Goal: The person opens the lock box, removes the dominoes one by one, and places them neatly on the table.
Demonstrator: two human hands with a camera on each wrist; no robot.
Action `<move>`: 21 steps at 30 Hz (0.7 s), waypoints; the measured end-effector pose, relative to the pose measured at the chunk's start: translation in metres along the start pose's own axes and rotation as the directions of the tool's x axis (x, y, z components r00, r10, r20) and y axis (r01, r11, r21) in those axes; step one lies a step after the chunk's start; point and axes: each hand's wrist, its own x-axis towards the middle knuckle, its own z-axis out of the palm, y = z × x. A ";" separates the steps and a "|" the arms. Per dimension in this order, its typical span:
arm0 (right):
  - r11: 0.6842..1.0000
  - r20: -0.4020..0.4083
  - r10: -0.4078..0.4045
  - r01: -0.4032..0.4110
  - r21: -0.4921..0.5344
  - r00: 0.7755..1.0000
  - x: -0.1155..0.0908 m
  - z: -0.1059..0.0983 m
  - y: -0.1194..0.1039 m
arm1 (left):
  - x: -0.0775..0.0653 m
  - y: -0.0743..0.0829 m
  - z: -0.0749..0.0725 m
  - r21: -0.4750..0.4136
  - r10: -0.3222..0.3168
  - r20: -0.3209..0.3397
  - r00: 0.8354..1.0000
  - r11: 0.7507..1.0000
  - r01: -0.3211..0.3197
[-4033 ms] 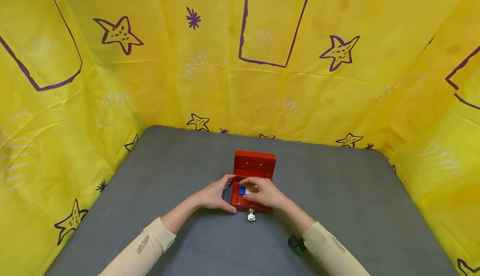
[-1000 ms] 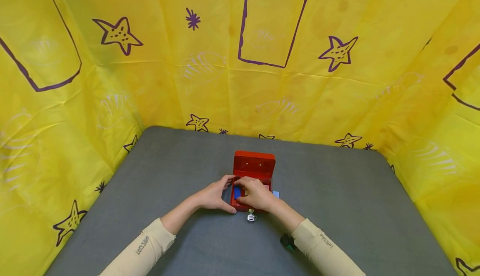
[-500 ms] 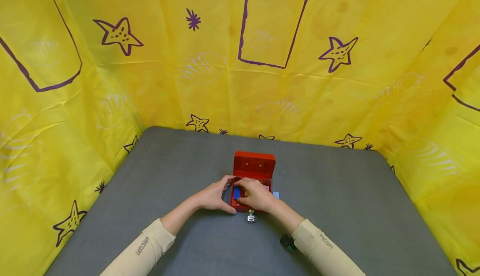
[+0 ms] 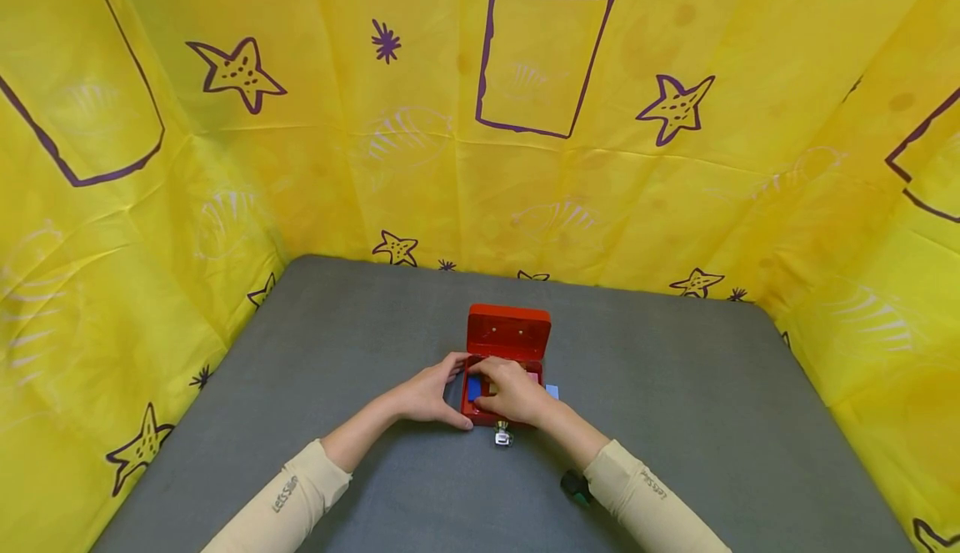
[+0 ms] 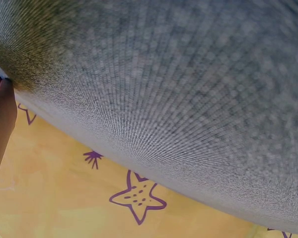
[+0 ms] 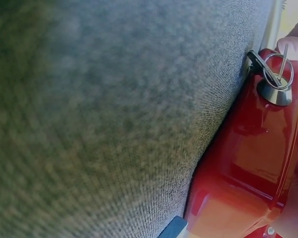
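Observation:
A small red cash box (image 4: 480,409) stands on the grey table, its lid (image 4: 508,332) raised at the back. Keys on a ring (image 6: 278,72) hang from the lock on the front wall. My left hand (image 4: 426,392) grips the box's left end, thumb at the front corner and fingers toward the back one. Bent over the inside is my right hand (image 4: 513,390), fingertips within the box beside a flat blue piece (image 4: 474,386). I cannot tell whether those fingers hold anything. A pinkish piece (image 4: 533,376) shows at the box's right end, partly covered by the hand.
A light blue flat piece (image 4: 552,390) lies on the table against the box's right side. Near the right cuff is a black and green object (image 4: 576,486). The grey table (image 4: 360,303) reaches back to a yellow cloth (image 4: 420,178) printed with starfish.
Compared with four seconds ago, the right hand and forearm sit slightly further left, and the light blue piece now shows right of the box. Over the last second almost nothing moved.

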 end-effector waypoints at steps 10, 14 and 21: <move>1.000 -0.013 0.013 -0.013 0.013 1.000 -0.003 -0.003 0.000 | 0.000 0.001 0.000 -0.008 -0.009 0.002 1.000 1.000 0.009; 0.999 -0.021 0.018 -0.018 0.034 1.000 -0.005 -0.005 0.000 | 0.000 0.001 0.000 -0.005 -0.019 0.000 1.000 1.000 0.019; 0.998 -0.033 0.016 -0.014 0.063 0.999 -0.009 -0.007 0.002 | 0.000 0.001 0.000 -0.001 -0.029 0.002 1.000 1.000 0.029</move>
